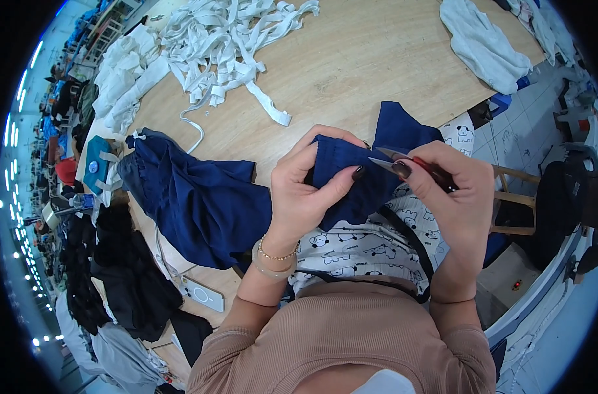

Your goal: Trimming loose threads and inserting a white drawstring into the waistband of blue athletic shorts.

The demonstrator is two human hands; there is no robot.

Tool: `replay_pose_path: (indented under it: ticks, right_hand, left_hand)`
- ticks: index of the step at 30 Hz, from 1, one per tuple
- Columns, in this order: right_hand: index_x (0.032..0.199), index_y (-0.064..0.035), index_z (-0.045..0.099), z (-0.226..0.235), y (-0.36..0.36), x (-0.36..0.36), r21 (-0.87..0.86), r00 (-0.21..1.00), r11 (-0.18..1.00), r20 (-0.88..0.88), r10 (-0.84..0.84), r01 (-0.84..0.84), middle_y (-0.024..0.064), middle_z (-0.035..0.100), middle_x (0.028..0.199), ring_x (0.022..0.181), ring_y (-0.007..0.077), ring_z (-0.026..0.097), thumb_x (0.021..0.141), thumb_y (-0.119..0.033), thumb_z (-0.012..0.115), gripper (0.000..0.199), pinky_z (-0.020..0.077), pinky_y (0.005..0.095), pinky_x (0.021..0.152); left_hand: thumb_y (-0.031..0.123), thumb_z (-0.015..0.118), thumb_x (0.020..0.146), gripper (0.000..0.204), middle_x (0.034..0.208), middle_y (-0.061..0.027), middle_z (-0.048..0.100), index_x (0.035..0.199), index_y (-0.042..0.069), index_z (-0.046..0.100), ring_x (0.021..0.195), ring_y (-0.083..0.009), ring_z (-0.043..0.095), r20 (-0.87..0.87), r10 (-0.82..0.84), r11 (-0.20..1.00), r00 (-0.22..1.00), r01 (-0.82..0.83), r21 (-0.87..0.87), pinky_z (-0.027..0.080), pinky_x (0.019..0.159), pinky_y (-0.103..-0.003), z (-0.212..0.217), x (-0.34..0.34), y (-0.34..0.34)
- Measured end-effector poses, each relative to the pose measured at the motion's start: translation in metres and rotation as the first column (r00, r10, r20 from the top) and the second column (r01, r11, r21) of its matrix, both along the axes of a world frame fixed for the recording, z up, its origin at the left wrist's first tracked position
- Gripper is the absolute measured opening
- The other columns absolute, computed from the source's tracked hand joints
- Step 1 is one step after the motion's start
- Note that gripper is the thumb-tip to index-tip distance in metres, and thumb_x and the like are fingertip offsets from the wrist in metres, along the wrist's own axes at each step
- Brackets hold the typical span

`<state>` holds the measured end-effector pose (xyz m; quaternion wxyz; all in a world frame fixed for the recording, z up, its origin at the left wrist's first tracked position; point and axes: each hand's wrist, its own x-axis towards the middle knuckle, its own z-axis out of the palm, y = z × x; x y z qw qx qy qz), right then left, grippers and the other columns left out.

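Teal strapped item [97,164]: lying at the left edge of the tabletop [358,56]. Navy garment [200,197], rumpled: spreading from that edge toward the left wrist. Phone [203,294], pale: lying toward the near-left corner. White strips [213,52], one tangled heap: occupying the far edge, left of its middle. Left hand [299,190], of the pair of hands: grasping the navy cloth [338,154] by its gathered border, thumb in front, fingers partly hidden behind. Navy cloth: hanging between the hands, above the patterned fabric [351,253] by the near edge; whether it is joining the navy garment, cannot tell. Red-handled snips [433,173]: pointing leftward at the cloth, blades standing apart; contact unclear. Right hand [460,190]: clasping the snips' handles. White cloth [484,46]: lying toward the far-right corner.
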<state>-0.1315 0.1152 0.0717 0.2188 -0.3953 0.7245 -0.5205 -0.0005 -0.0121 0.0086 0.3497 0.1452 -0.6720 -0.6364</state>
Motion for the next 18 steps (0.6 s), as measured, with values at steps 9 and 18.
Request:
replay_pose_path:
  ticks: [9,18]
  right_hand:
    - [0.081,0.0024,0.063,0.0034,-0.0014,0.0033,0.055,0.999,0.998,-0.05,0.01,-0.008,0.0029,0.052,0.059,0.053,0.0041,0.044,0.081,-0.007,0.067,0.011,0.0329,0.0191,0.047]
    - [0.08,0.0027,0.062,0.0028,-0.0011,0.0034,0.071,0.997,0.997,-0.072,0.018,-0.013,0.0039,0.054,0.06,0.052,0.0047,0.046,0.081,-0.007,0.067,0.01,0.0342,0.0188,0.047]
  left_hand:
    - [-0.005,0.065,0.072,0.017,0.099,-0.0111,0.061,0.089,-0.005,0.065,0.087,-0.0159,0.059,0.0,0.01,0.999,1.0,-0.01,-0.032,0.046,0.077,-0.025,0.0009,-0.0001,-0.0005]
    - [-0.004,0.066,0.072,0.016,0.098,-0.0112,0.061,0.088,-0.005,0.065,0.086,-0.0156,0.059,0.008,0.022,0.999,1.0,-0.022,-0.046,0.047,0.076,-0.025,0.002,0.0,0.0003]
